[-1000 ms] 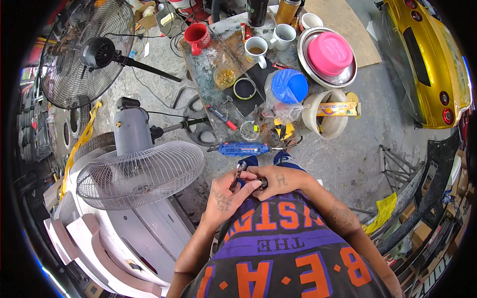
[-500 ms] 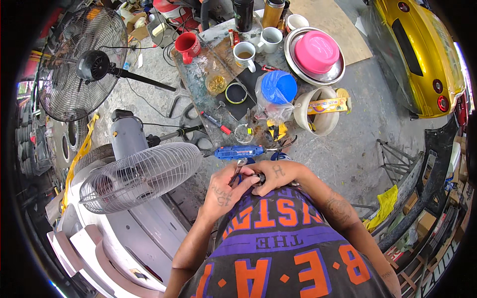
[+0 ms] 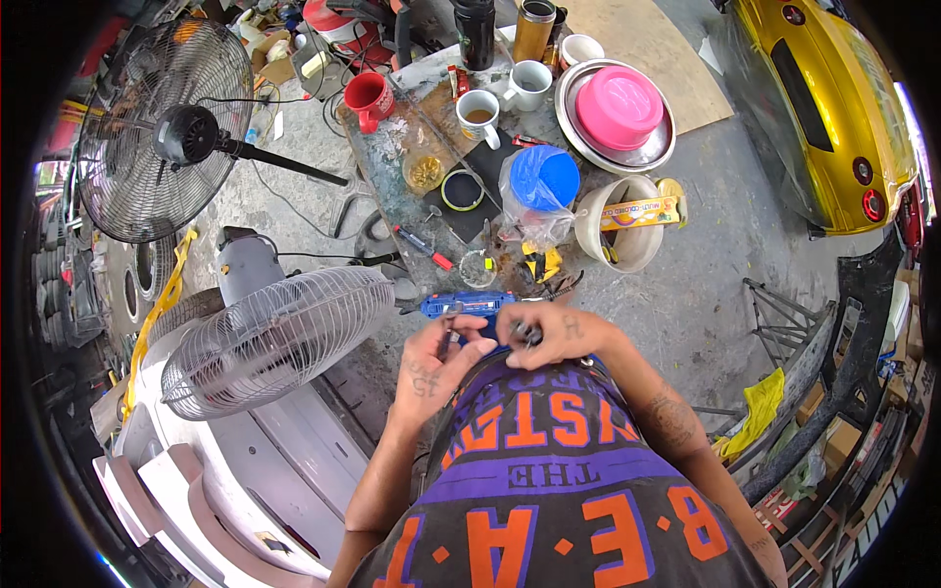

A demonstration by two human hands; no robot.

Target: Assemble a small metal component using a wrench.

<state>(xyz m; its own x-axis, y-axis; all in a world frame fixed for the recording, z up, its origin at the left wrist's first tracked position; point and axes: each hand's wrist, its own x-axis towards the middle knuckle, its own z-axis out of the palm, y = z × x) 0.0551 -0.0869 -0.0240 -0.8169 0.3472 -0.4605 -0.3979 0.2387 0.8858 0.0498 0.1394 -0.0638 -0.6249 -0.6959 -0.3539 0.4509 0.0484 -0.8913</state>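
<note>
My left hand (image 3: 428,365), in front of my shirt, pinches a slim dark metal tool (image 3: 449,331), perhaps a small wrench. Close by on the right, my right hand (image 3: 561,331) is curled around a dark, round-ended piece (image 3: 526,335) whose kind I cannot make out. A small gap separates the two hands. Just beyond them, at the table's near edge, lies a blue rotary tool (image 3: 467,303). Past it are a clear glass (image 3: 477,268), a red-and-blue marker (image 3: 423,248) and a yellow-and-black object (image 3: 541,263).
On the table (image 3: 412,162) stand several mugs, a blue container (image 3: 544,178) in plastic, a pink bowl (image 3: 619,106) in a metal basin, and a white bucket (image 3: 619,250). Two fans flank the left side, the nearer a caged grey one (image 3: 284,338). A yellow car part (image 3: 833,108) stands right.
My hands have drawn apart, the right shifting a little rightward with the dark piece. The slim tool in my left hand has come away from it.
</note>
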